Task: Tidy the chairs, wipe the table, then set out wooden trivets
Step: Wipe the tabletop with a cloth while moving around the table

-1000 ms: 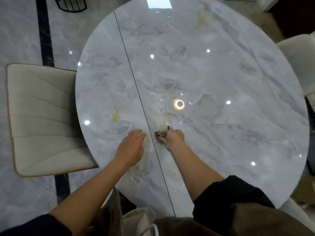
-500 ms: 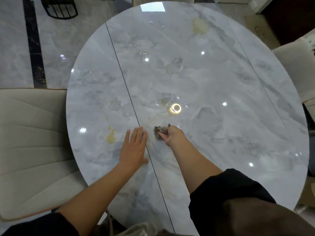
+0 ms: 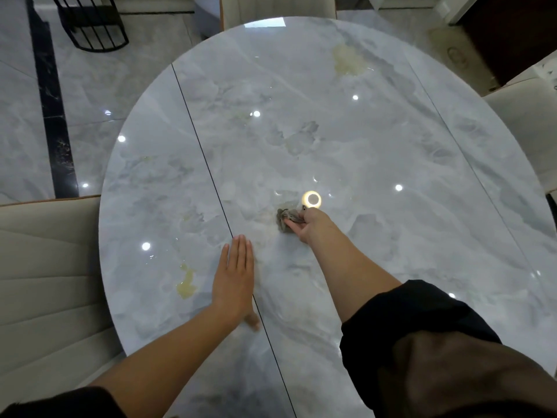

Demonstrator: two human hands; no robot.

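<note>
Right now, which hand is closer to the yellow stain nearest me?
Left. The left hand lies just right of the stain; the right hand, gripping a cloth, is farther off.

Far left of the right grip (image 3: 313, 227), a glossy grey marble floor (image 3: 90, 95) carries a black strip (image 3: 52, 116), with a black barred frame (image 3: 90, 25) beyond. A cream ribbed chair (image 3: 45, 282) stands left of the grip and another chair (image 3: 524, 122) stands to its right. Small light spots (image 3: 398, 187) glint on the counter (image 3: 391, 131).
</note>
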